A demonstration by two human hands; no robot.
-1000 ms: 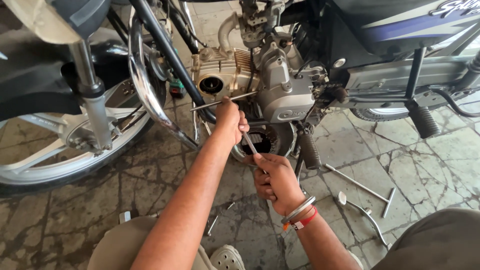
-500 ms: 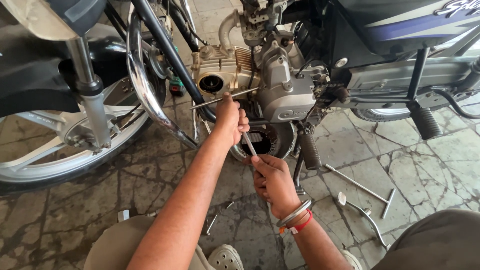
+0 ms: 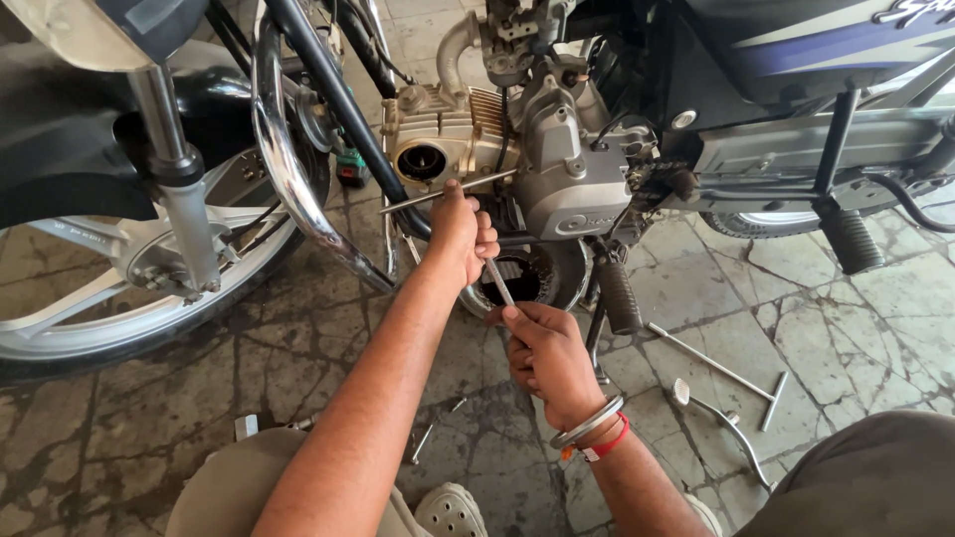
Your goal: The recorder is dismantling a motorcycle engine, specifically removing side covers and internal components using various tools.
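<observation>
Your left hand [image 3: 460,231] and right hand [image 3: 545,360] both close around the T-wrench [image 3: 497,280] at the engine [image 3: 557,169]. Stiff steel, likely greasy; hold crossbar and shaft firmly.

— What colours sit around your right hand [image 3: 542,353]?

— At your wrist, silver bangles [image 3: 587,423] and a red band [image 3: 609,442] just below them. The rod [image 3: 497,280] you grip is bare steel grey.

— And at twelve o'clock from your left hand [image 3: 460,231]?

— The engine casing [image 3: 557,179] is dull silver-grey, with a dark round opening [image 3: 517,278] under it. The tank [image 3: 826,45] at two o'clock is black with blue and white stripes.

— The floor [image 3: 179,398]?

— Grey-brown stone slabs in a cracked, irregular pattern, oil-darkened. At nine o'clock, a silver alloy wheel [image 3: 109,288] with a black tyre, and a chrome guard bar [image 3: 288,169]. Your trousers [image 3: 875,477] at five o'clock are brown-grey.
</observation>
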